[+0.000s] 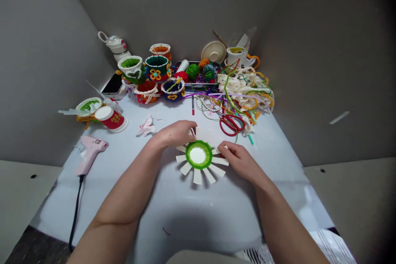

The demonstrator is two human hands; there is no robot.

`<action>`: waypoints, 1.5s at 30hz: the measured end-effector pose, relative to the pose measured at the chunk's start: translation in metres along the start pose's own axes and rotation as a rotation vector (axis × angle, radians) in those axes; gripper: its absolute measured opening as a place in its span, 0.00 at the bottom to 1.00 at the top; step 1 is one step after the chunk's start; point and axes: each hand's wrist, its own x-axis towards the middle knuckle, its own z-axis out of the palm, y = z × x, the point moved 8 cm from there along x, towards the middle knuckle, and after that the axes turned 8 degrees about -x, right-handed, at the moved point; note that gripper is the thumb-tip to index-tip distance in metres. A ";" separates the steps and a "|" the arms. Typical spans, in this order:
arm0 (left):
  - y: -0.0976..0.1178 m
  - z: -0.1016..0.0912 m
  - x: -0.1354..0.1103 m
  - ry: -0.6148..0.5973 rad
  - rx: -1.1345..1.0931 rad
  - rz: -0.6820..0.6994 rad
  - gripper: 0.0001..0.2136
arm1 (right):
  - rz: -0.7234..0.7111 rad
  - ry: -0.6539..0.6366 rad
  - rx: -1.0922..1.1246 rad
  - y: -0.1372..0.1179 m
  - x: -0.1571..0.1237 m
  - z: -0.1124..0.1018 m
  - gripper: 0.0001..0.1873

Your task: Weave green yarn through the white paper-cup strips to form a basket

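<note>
Head view, first entry: what have the hands got?
— A cut paper cup (198,156), lying flat near the middle of the surface (192,214), its white strips (198,176) fanned out like spokes. A ring of green yarn (187,156) is wound round the base. The left hand (176,134) is curled shut over the far strips, seemingly pinching one. The right hand (238,159) is nearly closed, fingertips nipping a strip on the right side.
— Step in hand?
— My reading: early weaving. The yarn covers only a narrow band and the strips are bare beyond it. They look thin and bendy, so working among them calls for a light pinch and an even spread.
— Surface and room?
— Pale surface set into a grey-walled corner. Red scissors (230,125) lie just beyond the cup. A pink glue gun (91,152) lies at the left edge, with a red paper cup (110,118) on its side near it. Finished woven cups (156,68), yarn balls (193,71) and a tangle of cord (244,86) crowd the back
</note>
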 end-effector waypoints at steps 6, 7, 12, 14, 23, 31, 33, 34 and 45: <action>0.019 -0.001 -0.007 0.032 -0.076 0.186 0.20 | -0.042 -0.019 -0.010 -0.007 -0.002 0.003 0.17; 0.022 0.001 -0.006 0.034 -0.079 0.207 0.21 | -0.048 -0.027 -0.014 -0.008 -0.002 0.004 0.17; 0.023 0.016 0.001 -0.020 -0.001 0.202 0.18 | -0.072 -0.036 -0.014 -0.010 -0.003 0.005 0.18; 0.020 0.015 0.003 -0.004 0.011 0.197 0.17 | -0.089 -0.015 0.007 -0.009 -0.001 0.001 0.17; 0.002 -0.006 0.004 0.156 -0.055 0.131 0.09 | -0.026 0.096 -0.082 0.006 0.004 -0.021 0.15; -0.001 -0.001 0.006 0.156 -0.019 0.099 0.09 | -0.094 0.218 0.023 -0.006 -0.003 -0.029 0.13; -0.003 -0.003 0.007 0.174 -0.023 0.086 0.08 | -0.149 0.226 -0.017 -0.013 -0.006 -0.029 0.12; -0.005 -0.005 0.007 0.185 -0.025 0.080 0.07 | -0.174 0.233 -0.047 -0.015 -0.007 -0.029 0.11; -0.022 -0.014 0.009 0.237 -0.223 -0.031 0.05 | -0.157 0.074 -0.308 -0.004 0.002 -0.010 0.09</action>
